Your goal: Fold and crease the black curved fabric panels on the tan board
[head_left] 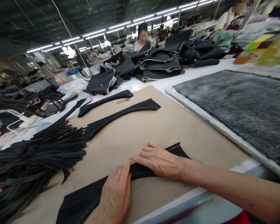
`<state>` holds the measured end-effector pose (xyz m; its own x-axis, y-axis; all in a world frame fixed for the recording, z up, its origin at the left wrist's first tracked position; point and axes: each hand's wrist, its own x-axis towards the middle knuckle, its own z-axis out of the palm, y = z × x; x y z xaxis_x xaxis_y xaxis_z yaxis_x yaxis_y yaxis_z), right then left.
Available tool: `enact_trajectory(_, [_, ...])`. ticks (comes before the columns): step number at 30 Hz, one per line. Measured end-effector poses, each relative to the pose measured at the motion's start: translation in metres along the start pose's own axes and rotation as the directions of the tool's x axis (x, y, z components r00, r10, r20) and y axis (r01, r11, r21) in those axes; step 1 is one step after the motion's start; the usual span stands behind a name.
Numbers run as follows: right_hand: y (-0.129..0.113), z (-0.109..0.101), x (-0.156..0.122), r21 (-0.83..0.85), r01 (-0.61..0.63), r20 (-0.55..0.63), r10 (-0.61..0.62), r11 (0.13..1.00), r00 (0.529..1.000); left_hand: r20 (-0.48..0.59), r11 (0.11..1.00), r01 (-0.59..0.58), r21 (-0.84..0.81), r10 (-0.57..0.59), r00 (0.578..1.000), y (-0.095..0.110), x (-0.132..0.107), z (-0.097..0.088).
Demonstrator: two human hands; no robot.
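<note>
A long curved black leather-like strip (pixel 84 197) with a stitched edge lies across the tan board in front of me. My left hand (pixel 116 188) rests over its middle, fingers together and pinching the upper edge. Just to the right, my right hand (pixel 160 160) bends its fingers over the same edge, thumb side toward the left hand. The fingertips of both hands nearly meet, and the material under them is partly hidden. Two similar curved pieces, a nearer one (pixel 121 116) and a farther one (pixel 105 101), lie beyond. Small red-handled thread snips (pixel 123 101) sit between those two pieces.
A bundle of thin black strips (pixel 44 152) spreads along the left. The tan board (pixel 177 124) covers the table's middle. At right lies a thick grey fuzzy pad (pixel 238 105). Black bag pieces (pixel 161 62) are heaped at the back, where a person (pixel 141 40) sits.
</note>
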<state>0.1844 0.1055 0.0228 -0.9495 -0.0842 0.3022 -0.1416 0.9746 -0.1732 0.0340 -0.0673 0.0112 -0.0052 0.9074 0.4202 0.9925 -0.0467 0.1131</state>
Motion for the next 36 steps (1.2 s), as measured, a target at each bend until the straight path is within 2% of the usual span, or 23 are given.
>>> enact_trajectory(3, [0.008,-0.004,-0.01,-0.007,-0.053,0.007,0.053,0.999,0.999,0.099,1.0,0.003,-0.01,-0.002,0.995,0.0,-0.001,0.0])
enact_trajectory(6, [0.012,-0.009,-0.018,-0.006,-0.056,0.04,0.056,0.998,0.998,0.199,1.0,-0.008,0.001,0.007,0.98,-0.001,-0.002,0.001])
enact_trajectory(9, [0.011,-0.012,-0.024,0.015,-0.059,0.058,0.058,0.998,0.997,0.246,0.999,-0.026,0.037,0.016,0.969,-0.002,-0.004,0.002])
enact_trajectory(13, [0.007,-0.012,-0.029,0.039,-0.089,0.066,0.086,0.995,0.994,0.249,0.994,-0.056,0.091,0.032,0.968,0.001,-0.002,0.001])
enact_trajectory(16, [0.006,-0.01,-0.032,0.044,-0.098,0.073,0.095,0.994,0.993,0.204,0.991,-0.07,0.113,0.046,0.978,0.003,0.002,0.002])
enact_trajectory(22, [0.008,-0.011,-0.034,0.034,-0.103,0.092,0.1,0.994,0.991,0.149,0.988,-0.141,0.055,0.132,0.98,0.006,0.013,0.005])
enact_trajectory(26, [0.014,-0.014,-0.038,-0.007,-0.079,0.05,0.08,0.997,0.996,0.179,0.992,-0.114,0.054,0.103,0.978,0.009,0.016,0.002])
enact_trajectory(32, [0.025,-0.019,-0.052,-0.005,-0.095,0.007,0.095,0.995,0.995,0.297,0.984,-0.123,0.127,0.08,0.952,0.011,0.017,0.0])
enact_trajectory(36, [0.028,-0.018,-0.06,0.003,-0.079,-0.019,0.079,0.997,0.997,0.304,0.977,-0.127,0.174,0.07,0.95,0.012,0.022,0.002])
